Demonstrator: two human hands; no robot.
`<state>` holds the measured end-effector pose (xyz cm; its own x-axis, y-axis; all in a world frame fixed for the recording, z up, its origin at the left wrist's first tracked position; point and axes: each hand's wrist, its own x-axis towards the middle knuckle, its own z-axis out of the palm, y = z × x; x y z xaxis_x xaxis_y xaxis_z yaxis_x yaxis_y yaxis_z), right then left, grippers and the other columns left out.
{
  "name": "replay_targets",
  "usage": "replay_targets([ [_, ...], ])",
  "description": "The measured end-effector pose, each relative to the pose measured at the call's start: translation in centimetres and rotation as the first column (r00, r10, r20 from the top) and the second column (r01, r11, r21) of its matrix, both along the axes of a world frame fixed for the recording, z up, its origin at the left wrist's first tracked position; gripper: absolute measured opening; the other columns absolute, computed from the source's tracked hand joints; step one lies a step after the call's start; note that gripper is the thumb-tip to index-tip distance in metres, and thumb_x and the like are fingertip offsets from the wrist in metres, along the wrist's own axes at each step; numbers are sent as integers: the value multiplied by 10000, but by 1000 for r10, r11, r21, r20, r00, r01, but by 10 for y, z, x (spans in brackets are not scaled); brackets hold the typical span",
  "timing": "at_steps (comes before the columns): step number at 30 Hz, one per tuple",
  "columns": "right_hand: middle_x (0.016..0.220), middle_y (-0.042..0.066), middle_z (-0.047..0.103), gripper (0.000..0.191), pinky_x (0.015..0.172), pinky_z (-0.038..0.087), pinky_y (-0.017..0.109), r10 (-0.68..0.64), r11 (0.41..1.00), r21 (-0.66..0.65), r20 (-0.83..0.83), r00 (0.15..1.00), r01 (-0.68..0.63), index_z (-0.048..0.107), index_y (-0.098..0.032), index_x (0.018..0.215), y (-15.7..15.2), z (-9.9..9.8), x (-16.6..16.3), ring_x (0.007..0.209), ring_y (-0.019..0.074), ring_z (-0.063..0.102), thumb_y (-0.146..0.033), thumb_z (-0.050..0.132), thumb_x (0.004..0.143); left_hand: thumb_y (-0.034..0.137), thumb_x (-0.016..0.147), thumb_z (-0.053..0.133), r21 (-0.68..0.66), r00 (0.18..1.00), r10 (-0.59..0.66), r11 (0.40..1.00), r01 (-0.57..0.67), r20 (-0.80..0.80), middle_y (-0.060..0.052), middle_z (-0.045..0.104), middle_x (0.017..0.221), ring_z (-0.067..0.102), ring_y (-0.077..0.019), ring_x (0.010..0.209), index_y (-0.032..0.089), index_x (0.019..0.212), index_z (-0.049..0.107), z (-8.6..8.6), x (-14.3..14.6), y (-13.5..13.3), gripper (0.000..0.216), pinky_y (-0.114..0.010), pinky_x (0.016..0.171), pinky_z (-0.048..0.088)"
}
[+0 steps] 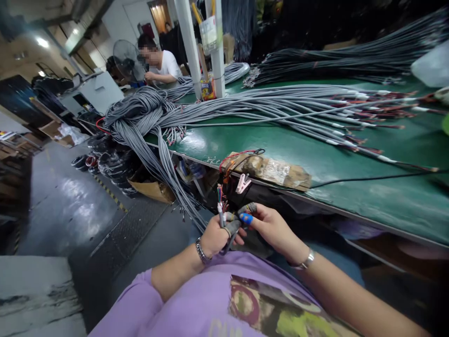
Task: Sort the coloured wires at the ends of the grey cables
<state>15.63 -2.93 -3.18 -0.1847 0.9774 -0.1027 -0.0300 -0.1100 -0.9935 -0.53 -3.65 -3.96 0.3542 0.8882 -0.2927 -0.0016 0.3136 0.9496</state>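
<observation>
My left hand is closed around the end of a grey cable, whose stripped coloured wires stick up above my fist. My right hand sits just to the right, its fingers pinched toward the same cable end. Grey finger covers and a blue tip show on the fingers. Both hands hover in front of the edge of the green workbench, below a taped cardboard block with a pink clip.
A large bundle of grey cables lies across the bench and hangs off its left end to the floor. A black wire crosses the bench. White posts stand behind. Another person works at the far end near a fan.
</observation>
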Motion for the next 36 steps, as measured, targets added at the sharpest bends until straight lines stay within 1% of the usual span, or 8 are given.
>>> replay_targets([
  [9,676,9,638,319,604,406,262,245,965,-66,-134,960,-255,704,-146,764,16,4,13,608,119,510,-441,773,664,625,628,729,-72,990,-139,988,138,0,-39,622,551,568,-122,411,123,680,577,8,-8,6,527,-209,407,425],
  [13,645,15,650,295,631,432,281,235,971,-14,-98,967,-237,707,-156,764,13,-2,9,608,137,543,-448,714,732,545,601,777,-92,993,-119,989,120,12,-72,661,622,620,-146,499,105,724,619,6,-7,10,484,-199,425,413],
  [18,782,51,697,224,717,482,315,152,975,140,150,977,-173,738,-179,777,12,7,2,736,193,620,-396,690,744,474,584,779,-142,992,-127,982,125,-2,-45,631,545,557,-123,391,114,693,598,5,-5,15,417,-193,370,362],
  [21,819,54,713,228,741,495,324,101,981,155,124,987,-120,734,-184,824,14,11,-2,763,202,632,-388,694,731,467,579,783,-120,997,-81,989,83,20,-27,611,511,520,-109,355,120,672,589,8,-3,15,409,-203,367,374],
  [25,833,49,708,323,685,492,305,-53,999,1,-105,993,53,698,-180,887,14,3,-7,722,178,615,-414,750,670,472,615,768,-88,989,123,989,-115,83,-32,624,537,556,-105,405,126,639,568,9,2,12,401,-186,393,373],
  [28,819,42,683,369,627,472,285,-130,985,-140,-198,972,103,677,-176,889,12,-7,-8,669,150,579,-425,779,637,467,612,768,-105,968,232,969,-222,99,-37,636,559,578,-111,433,127,643,567,7,3,12,396,-182,399,370],
  [33,771,21,613,405,599,462,267,-152,973,-206,-212,965,108,633,-184,829,7,-9,-3,624,119,525,-512,773,637,484,609,770,-107,963,252,964,-242,97,-32,633,547,583,-120,432,139,658,552,7,2,12,412,-185,399,365],
  [36,731,17,598,413,585,444,259,-49,981,-192,-189,981,12,637,-182,836,6,-4,-3,628,124,520,-549,739,676,515,637,745,-92,972,224,972,-217,72,-41,638,553,578,-116,417,136,658,554,6,1,11,425,-180,386,340],
])
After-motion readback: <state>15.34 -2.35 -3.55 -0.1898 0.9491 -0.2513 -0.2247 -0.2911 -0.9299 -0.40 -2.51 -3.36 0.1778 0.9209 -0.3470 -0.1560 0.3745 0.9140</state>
